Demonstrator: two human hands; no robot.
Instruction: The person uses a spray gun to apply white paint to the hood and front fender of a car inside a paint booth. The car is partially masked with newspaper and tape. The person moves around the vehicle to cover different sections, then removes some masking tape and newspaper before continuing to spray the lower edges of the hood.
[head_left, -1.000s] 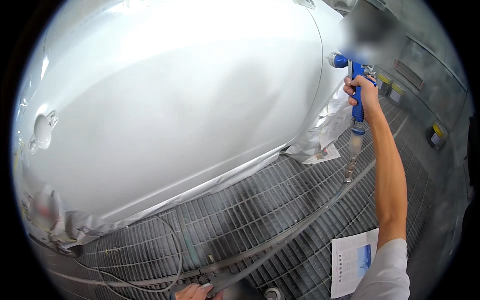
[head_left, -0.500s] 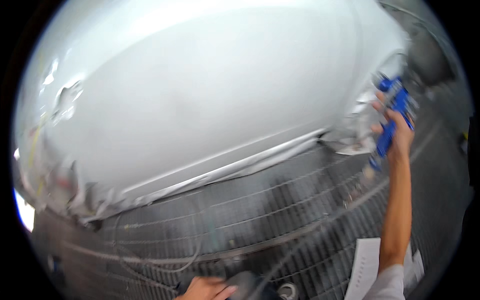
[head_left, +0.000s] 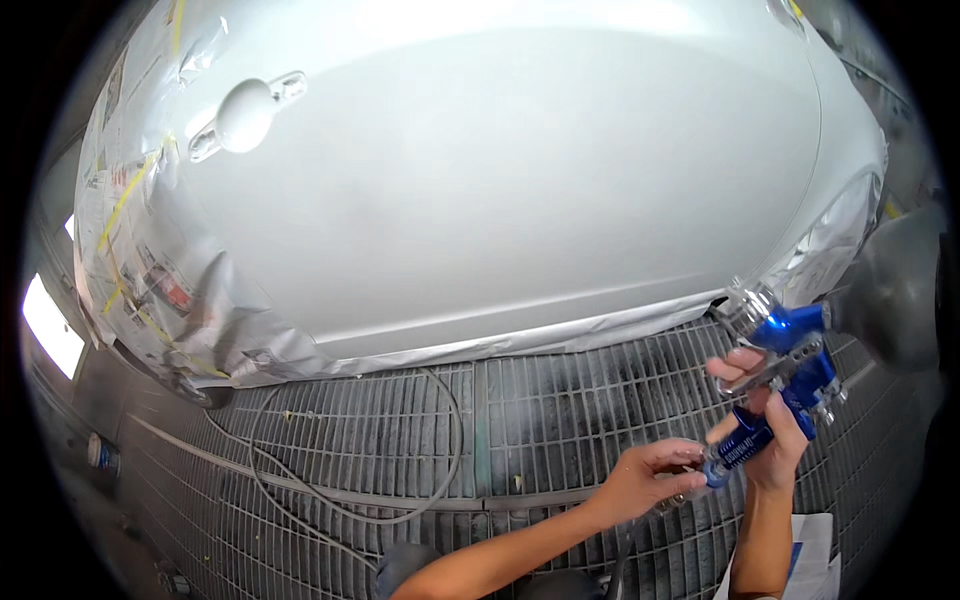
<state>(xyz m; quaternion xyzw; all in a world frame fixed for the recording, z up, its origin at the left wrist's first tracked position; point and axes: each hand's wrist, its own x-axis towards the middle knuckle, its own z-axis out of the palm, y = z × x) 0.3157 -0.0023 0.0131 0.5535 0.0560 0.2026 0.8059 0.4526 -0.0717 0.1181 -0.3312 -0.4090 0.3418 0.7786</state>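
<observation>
My right hand [head_left: 770, 440] is closed around the grip of a blue and silver spray gun [head_left: 790, 335], tilted low at the lower right, with a dark grey cup [head_left: 888, 290] beside its body. My left hand [head_left: 655, 480] grips the fitting [head_left: 715, 470] at the base of the gun's handle, where a hose hangs down, partly hidden. Behind them stands a white car door panel [head_left: 520, 170] with a recessed handle opening [head_left: 243, 116]; paper masking [head_left: 215, 310] with yellow tape covers the adjoining parts and the lower edge.
A metal grate floor [head_left: 545, 420] runs below the car, with a grey hose [head_left: 450, 440] looped on it. Paper sheets [head_left: 815, 545] lie at the lower right. A small can [head_left: 103, 455] stands at the far left, below a bright opening [head_left: 52, 325].
My right hand has come down with the spray gun and tilted it. My left hand has risen from the lower edge to the gun's base. The view has shifted along the car.
</observation>
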